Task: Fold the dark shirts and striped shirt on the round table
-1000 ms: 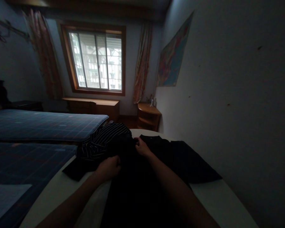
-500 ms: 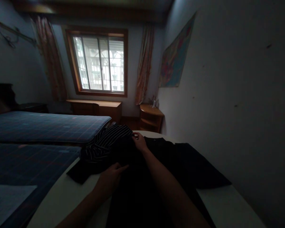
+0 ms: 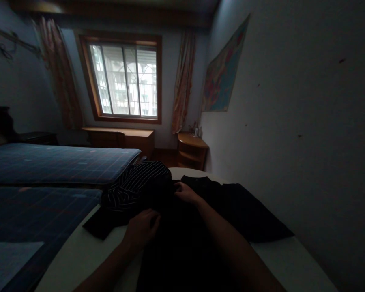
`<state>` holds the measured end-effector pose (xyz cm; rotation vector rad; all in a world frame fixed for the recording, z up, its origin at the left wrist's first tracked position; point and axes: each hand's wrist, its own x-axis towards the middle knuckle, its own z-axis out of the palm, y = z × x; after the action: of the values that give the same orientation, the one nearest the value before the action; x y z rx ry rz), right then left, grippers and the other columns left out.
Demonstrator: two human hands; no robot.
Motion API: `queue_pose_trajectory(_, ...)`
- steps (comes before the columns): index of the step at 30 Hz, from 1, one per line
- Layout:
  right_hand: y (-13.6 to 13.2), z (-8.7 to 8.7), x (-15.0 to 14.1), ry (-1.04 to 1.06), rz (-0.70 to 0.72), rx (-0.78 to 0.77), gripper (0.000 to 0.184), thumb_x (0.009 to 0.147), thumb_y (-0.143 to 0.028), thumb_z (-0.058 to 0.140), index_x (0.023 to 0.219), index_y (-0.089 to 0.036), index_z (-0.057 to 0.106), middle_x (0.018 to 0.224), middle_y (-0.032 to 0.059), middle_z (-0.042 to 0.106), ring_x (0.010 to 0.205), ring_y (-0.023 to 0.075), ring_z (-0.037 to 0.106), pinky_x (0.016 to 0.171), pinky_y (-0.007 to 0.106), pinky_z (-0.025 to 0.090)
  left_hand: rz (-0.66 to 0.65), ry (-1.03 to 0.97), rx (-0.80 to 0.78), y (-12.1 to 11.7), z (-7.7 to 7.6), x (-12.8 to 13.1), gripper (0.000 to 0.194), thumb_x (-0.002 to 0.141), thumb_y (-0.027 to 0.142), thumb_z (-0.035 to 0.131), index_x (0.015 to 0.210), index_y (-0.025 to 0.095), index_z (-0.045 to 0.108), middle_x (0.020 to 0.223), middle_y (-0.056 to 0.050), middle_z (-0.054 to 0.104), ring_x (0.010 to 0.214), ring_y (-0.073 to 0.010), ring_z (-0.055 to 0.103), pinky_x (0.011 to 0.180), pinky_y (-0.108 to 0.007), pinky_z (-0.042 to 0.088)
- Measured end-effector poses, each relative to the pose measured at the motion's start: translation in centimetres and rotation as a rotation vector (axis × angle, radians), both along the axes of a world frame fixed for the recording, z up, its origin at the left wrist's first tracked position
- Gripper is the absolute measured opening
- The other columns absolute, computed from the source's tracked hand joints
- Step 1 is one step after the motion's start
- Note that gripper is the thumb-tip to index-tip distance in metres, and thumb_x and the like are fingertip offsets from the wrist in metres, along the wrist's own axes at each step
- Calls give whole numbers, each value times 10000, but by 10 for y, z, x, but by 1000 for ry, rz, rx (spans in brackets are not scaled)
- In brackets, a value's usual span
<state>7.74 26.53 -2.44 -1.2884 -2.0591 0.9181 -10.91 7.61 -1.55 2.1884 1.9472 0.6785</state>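
Note:
A black shirt (image 3: 182, 247) lies spread over a pale table (image 3: 85, 255), one dark sleeve reaching right and another left. Its neckline is at the far side, with a small mark inside it. My left hand (image 3: 142, 229) is on the shirt's left side, fingers curled and thumb against them, apparently pinching the dark cloth. Farther up, below the neckline, my right hand (image 3: 187, 192) has its fingertips closed on the shirt. A black garment with white stripes (image 3: 134, 182) lies bunched beyond my left hand. Dim light hides most folds.
Two beds with blue plaid mattresses (image 3: 57, 162) stand to the left. A bare wall (image 3: 292, 170) runs close along the right. Ahead are a wooden desk (image 3: 140, 133), a corner shelf (image 3: 193, 142) and a window (image 3: 124, 81).
My right hand has moved slightly right and nearer, away from the striped garment. My left hand's stretched index finger has curled in. The view has shifted a little.

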Motion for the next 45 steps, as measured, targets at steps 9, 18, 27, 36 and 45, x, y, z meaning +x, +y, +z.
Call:
queue_pose_trajectory(9, -33, 0, -7, -73, -76, 163, 425, 877, -193, 555, 1301, -202, 530, 1015, 42, 681, 898, 171, 644, 809, 277, 455, -4, -32, 7, 7, -8, -6, 284, 910, 190, 507, 1145, 258, 651, 1167, -16, 711, 1045, -178, 670, 907, -278, 469)
queue_pose_trajectory(18, -62, 6, 0, -431, -92, 363, 460, 930, -191, 502, 1385, -219, 442, 1223, 90, 651, 1073, 214, 643, 865, 314, 445, 2, 41, 22, 3, -10, -6, 387, 906, 385, 578, 1279, 289, 614, 1132, -44, 723, 991, -219, 688, 868, -313, 499)
queue_pose_trajectory(27, -94, 20, -12, -531, -248, 557, 331, 967, -304, 499, 1287, -245, 559, 1379, 117, 548, 1182, 265, 548, 971, 407, 405, -31, 12, 30, -1, -12, -5, 316, 957, 328, 491, 1200, 275, 686, 1177, -28, 716, 1053, -194, 671, 934, -301, 480)
queue_pose_trajectory(36, -124, -2, -15, -478, 91, 254, 622, 977, -538, 387, 1509, -215, 377, 1586, 145, 311, 1479, 325, 213, 1176, 536, 114, 74, -82, 8, -6, -10, 1, 303, 952, 290, 481, 1185, 221, 662, 1210, -53, 706, 1080, -213, 667, 958, -331, 473)
queue_pose_trajectory(45, -114, 18, -17, -210, -26, 305, 291, 956, -274, 476, 1149, -170, 668, 1230, 115, 666, 1181, 226, 573, 1028, 338, 389, 16, -305, 70, -6, -3, 13, 319, 847, 184, 568, 1165, 185, 598, 1138, -70, 694, 1046, -198, 662, 936, -311, 482)
